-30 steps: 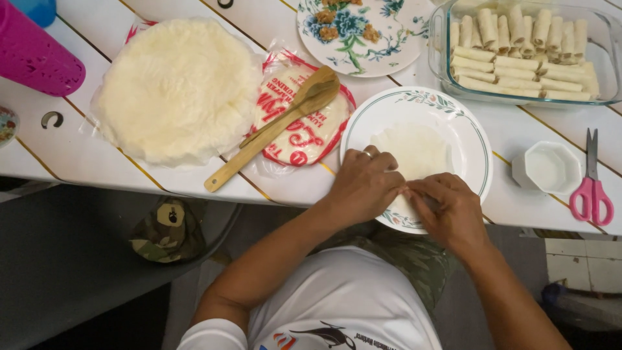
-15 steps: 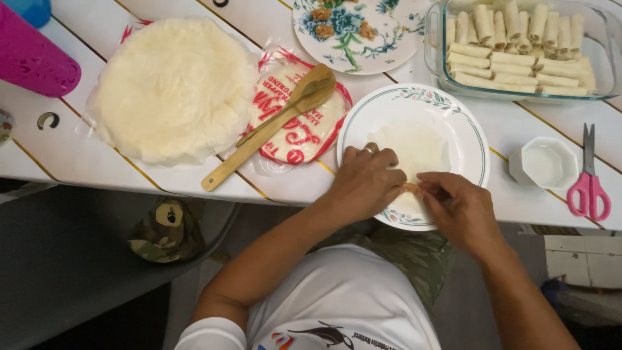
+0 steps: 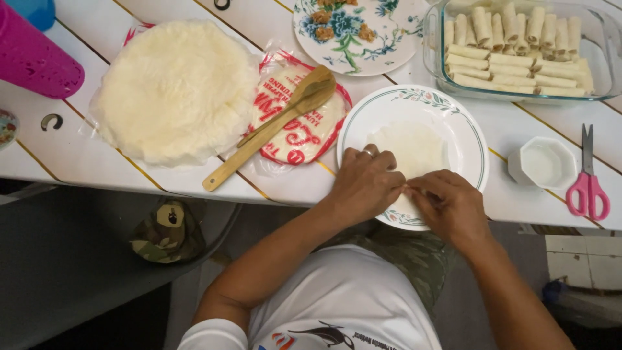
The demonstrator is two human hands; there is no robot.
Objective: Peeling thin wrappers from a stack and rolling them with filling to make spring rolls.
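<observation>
Both hands, left hand (image 3: 366, 185) and right hand (image 3: 448, 206), pinched the wrapper (image 3: 414, 148) edge on the plate (image 3: 466, 123), mid-roll; tucking it tightly seemed next.

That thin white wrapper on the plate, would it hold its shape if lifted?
Probably not. The wrapper looks thin and translucent on the plate, so likely floppy and light. Both hands, left and right, fold its near edge, suggesting it bends easily and may tear.

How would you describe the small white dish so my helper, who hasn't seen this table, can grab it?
Start at the glass baking dish of rolls at the white table's far right. Just nearer the person, between the round plate under both hands and the pink scissors, sits the small white dish. It alone is eight-sided and plain.
</observation>
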